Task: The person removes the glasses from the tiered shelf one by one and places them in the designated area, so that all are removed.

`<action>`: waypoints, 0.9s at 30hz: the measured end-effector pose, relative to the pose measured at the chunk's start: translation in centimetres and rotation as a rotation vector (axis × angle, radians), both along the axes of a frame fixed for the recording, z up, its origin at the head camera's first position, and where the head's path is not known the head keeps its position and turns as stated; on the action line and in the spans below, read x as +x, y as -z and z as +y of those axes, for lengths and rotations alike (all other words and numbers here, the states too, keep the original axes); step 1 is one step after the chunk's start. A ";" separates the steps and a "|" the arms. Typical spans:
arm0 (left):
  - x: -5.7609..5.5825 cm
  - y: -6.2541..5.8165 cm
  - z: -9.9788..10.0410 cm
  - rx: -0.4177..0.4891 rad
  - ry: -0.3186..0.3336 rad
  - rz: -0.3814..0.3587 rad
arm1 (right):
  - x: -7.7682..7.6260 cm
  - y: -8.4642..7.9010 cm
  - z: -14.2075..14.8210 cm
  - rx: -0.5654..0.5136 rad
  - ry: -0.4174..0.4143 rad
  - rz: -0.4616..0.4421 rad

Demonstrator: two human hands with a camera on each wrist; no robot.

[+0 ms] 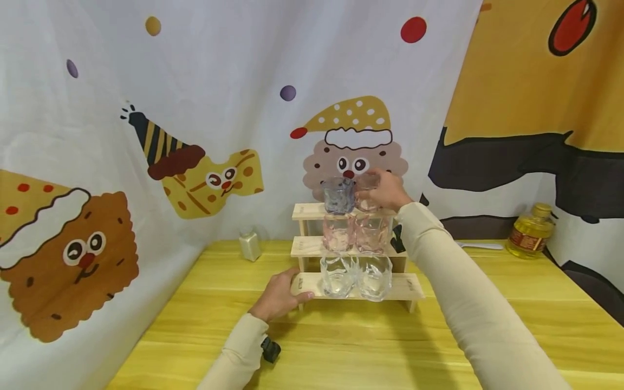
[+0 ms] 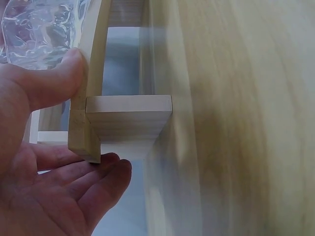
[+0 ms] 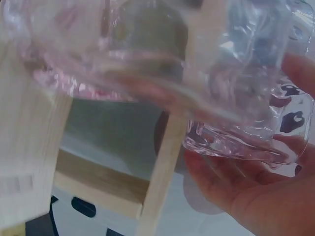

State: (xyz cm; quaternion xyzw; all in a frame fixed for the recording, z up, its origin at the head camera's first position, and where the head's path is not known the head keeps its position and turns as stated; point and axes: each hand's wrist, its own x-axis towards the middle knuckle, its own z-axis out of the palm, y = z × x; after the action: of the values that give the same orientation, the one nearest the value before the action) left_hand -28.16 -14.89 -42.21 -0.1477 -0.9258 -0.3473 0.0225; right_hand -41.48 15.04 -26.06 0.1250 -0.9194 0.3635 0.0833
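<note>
A three-step wooden display stand [image 1: 312,286] carries wavy drinking glasses. My left hand [image 1: 279,295] grips the left end of its lowest board, thumb on top and fingers beneath, as the left wrist view shows. At the top step my right hand [image 1: 387,190] holds a pinkish clear glass [image 3: 236,142], fingers curved round its side. Close beside that glass stands a bluish glass [image 1: 338,196]. On the middle step sit two pink glasses, a left one [image 1: 338,234] and a right one [image 1: 372,234]. Two clear glasses, one left [image 1: 336,279] and one right [image 1: 374,280], stand on the bottom step.
The stand is on a yellow wood-grain table [image 1: 336,346]. Behind it hangs a white cartoon-print cloth [image 1: 219,65]. A small pale jar [image 1: 249,245] stands back left. An oil bottle [image 1: 530,233] is at the back right, near a white-handled utensil [image 1: 480,246].
</note>
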 end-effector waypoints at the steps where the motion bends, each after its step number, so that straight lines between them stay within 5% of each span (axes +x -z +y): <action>1: 0.0 0.1 0.2 0.008 -0.001 -0.011 | 0.1 -0.1 0.3 0.001 0.000 -0.010; 12: -0.4 0.0 0.4 0.036 -0.039 -0.028 | 2.2 -3.5 3.4 0.004 0.030 -0.075; 27: -0.6 -0.4 0.3 -0.006 -0.015 -0.028 | 6.7 -3.6 10.7 0.157 0.043 -0.115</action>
State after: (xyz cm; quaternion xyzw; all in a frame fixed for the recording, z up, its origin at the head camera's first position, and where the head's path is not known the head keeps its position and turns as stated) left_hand -28.80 -14.63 -41.78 -0.1359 -0.9281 -0.3464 0.0118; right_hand -34.74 25.78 -22.49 0.0904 -0.9507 0.2952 0.0280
